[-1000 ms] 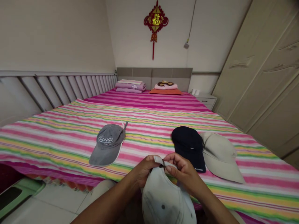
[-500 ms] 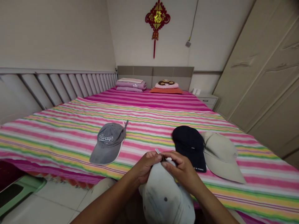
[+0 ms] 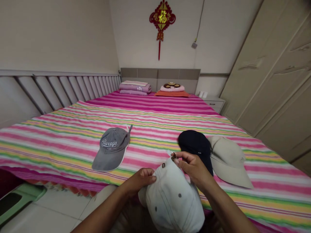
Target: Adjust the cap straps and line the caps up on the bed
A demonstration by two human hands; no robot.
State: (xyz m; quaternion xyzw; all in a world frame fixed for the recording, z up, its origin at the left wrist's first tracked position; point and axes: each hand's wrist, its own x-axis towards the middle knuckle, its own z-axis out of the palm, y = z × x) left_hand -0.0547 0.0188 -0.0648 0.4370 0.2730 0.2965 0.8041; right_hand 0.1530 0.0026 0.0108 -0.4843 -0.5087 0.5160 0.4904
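Note:
A pale white cap (image 3: 173,194) with small metal eyelets is in front of me, its back strap end pointing away from me. My right hand (image 3: 194,165) pinches the small dark metal buckle (image 3: 173,157) at the end of the strap between thumb and fingertips. On the cap's left side, my left hand (image 3: 142,179) is closed with curled fingers, its thumb against the fabric edge. A metal eyelet (image 3: 163,165) shows on the cap between the two hands. Part of the cap's lower side is hidden below the view.
On the striped bed sheet (image 3: 145,129) lie a grey cap (image 3: 112,147) at left, and a navy cap (image 3: 194,142) touching a beige cap (image 3: 229,158) at right. Folded bedding (image 3: 134,88) is by the headboard. A green stool (image 3: 26,197) stands on the floor at lower left.
My left hand has moved down and left, away from the buckle, to the cap's side. My right hand keeps the buckle and has shifted slightly right; the cap has turned and shows more eyelets.

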